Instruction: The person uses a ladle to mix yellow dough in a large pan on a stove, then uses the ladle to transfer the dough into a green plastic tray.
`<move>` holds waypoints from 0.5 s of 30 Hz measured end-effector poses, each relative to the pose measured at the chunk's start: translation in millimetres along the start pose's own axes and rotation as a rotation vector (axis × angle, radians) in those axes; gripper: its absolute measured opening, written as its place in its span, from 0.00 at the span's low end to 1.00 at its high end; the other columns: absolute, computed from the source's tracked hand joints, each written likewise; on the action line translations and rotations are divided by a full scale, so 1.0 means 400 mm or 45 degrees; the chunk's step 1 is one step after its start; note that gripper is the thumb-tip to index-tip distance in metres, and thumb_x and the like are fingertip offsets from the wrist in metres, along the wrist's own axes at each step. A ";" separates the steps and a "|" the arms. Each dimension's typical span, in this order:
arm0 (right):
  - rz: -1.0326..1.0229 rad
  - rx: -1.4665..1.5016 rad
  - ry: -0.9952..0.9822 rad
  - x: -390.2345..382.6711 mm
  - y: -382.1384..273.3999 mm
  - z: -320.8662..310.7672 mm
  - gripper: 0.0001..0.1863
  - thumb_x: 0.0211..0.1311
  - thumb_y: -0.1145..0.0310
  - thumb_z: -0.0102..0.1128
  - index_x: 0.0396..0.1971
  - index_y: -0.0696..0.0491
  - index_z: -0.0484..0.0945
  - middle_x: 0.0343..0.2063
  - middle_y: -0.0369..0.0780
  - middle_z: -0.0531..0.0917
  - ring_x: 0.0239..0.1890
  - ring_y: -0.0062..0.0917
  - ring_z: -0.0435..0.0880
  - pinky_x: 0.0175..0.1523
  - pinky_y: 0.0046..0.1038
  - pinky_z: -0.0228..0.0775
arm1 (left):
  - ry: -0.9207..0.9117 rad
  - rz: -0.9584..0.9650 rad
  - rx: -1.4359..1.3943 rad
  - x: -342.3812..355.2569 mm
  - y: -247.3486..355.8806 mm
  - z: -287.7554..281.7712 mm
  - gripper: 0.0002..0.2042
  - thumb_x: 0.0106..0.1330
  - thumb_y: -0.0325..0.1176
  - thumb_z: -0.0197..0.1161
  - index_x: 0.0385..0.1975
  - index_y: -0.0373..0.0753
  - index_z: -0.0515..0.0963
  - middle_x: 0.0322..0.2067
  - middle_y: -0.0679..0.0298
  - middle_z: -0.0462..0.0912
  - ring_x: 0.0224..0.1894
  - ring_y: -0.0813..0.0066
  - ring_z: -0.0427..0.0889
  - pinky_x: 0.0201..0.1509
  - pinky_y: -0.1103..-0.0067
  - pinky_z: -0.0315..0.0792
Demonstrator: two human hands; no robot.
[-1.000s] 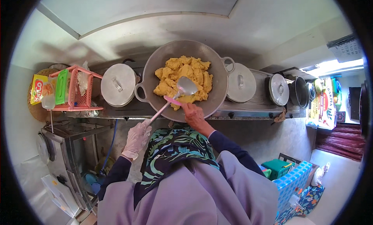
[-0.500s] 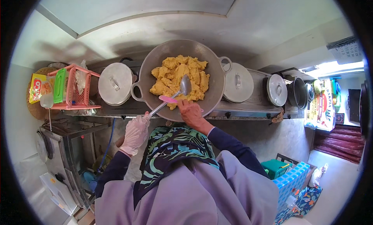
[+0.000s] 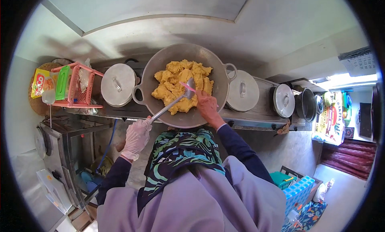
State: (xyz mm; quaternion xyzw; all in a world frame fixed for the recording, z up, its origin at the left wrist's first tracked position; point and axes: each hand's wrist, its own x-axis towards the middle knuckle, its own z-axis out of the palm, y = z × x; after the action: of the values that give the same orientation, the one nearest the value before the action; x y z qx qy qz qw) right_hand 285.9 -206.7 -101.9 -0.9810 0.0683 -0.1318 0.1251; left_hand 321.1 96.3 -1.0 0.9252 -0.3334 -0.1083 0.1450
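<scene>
My left hand (image 3: 137, 137), in a clear plastic glove, is closed round the long metal handle of a ladle (image 3: 164, 110), whose head lies on lumps of yellow dough-like food (image 3: 170, 75). My bare right hand (image 3: 206, 105) grips a pink scraper (image 3: 187, 86) against the ladle's head, its fingers bent over the food. The food sits in a big two-handled metal wok (image 3: 214, 55) on the stove, between two lidded pots.
Lidded pots (image 3: 116, 81) (image 3: 242, 93) flank the wok, with smaller pots (image 3: 284, 99) further right. A pink basket (image 3: 86, 91) stands left. Printed packages (image 3: 333, 119) are at the right. A metal frame (image 3: 70, 139) stands lower left, a blue-patterned box (image 3: 298, 194) lower right.
My right hand and the pink scraper have moved right and up, from across the ladle's shaft to its head. My left hand has shifted slightly left.
</scene>
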 end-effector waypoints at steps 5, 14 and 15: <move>0.203 0.052 -0.124 -0.034 0.148 0.066 0.11 0.47 0.73 0.51 0.33 0.54 0.74 0.26 0.45 0.79 0.28 0.42 0.80 0.33 0.42 0.72 | -0.010 -0.260 -0.379 -0.045 0.032 0.002 0.16 0.57 0.34 0.60 0.47 0.44 0.76 0.23 0.55 0.73 0.27 0.56 0.76 0.30 0.66 0.68; 0.608 -0.004 -0.181 0.155 0.396 0.158 0.13 0.55 0.67 0.47 0.34 0.59 0.77 0.28 0.51 0.81 0.30 0.45 0.80 0.37 0.44 0.72 | 0.421 -0.715 -0.738 -0.170 0.077 0.039 0.14 0.55 0.28 0.62 0.42 0.40 0.79 0.24 0.56 0.77 0.25 0.67 0.77 0.31 0.76 0.69; 0.406 0.084 -0.214 0.212 0.373 0.175 0.13 0.56 0.67 0.47 0.36 0.58 0.77 0.29 0.51 0.81 0.30 0.44 0.80 0.36 0.44 0.71 | 0.477 -0.792 -0.789 -0.182 0.084 0.041 0.13 0.55 0.27 0.62 0.42 0.39 0.79 0.25 0.56 0.78 0.25 0.69 0.77 0.31 0.77 0.69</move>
State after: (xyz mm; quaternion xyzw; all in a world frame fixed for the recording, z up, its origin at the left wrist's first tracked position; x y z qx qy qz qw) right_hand 371.2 -347.9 -186.1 -0.9606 0.2080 -0.0299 0.1820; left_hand 241.6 115.7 2.8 0.8979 0.0392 -0.0721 0.4325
